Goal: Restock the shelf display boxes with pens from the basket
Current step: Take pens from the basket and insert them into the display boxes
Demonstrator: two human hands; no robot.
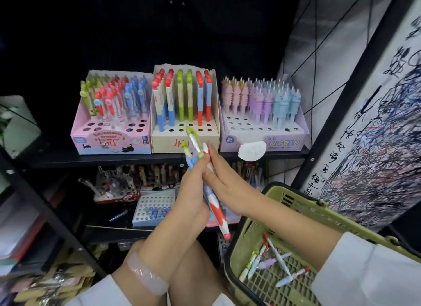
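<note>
Below the cream box (185, 139), the left hand (191, 192) gripped a bunch of pens (213, 205); right hand (224, 187) fingers (210, 151) pinched a green pen (193, 140) from it.

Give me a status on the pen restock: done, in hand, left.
Done: the three display boxes on the top shelf are mostly filled, though the cream middle box shows empty front holes. In hand: the left hand grips a bundle of pens, and the right hand pinches one. Left: loose pens lie in the green basket.
</note>
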